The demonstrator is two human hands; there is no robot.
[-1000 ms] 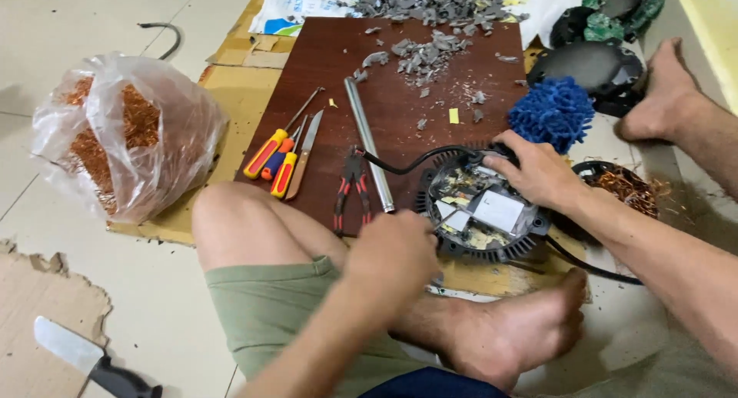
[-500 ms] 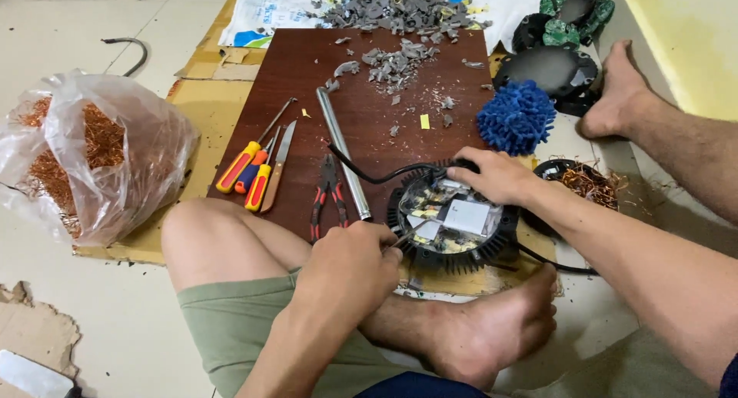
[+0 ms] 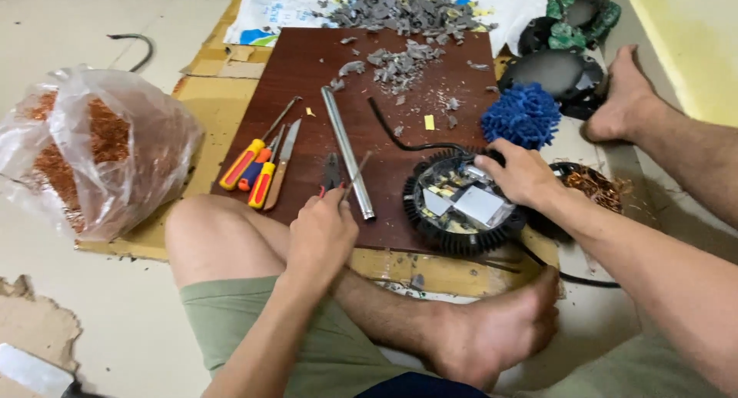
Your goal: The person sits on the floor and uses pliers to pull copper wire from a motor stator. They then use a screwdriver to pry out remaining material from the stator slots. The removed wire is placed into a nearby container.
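Screwdrivers left on board, metal tube middle, round finned unit right, plastic bag far left

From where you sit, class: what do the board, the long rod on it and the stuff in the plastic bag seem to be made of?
The board looks like wood or laminate: dark reddish-brown, smooth, with a faint sheen. The long rod appears to be metal: silvery grey with a bright highlight running along it. The stuff in the plastic bag looks like copper wire: orange-brown, tangled strands showing through the clear film.
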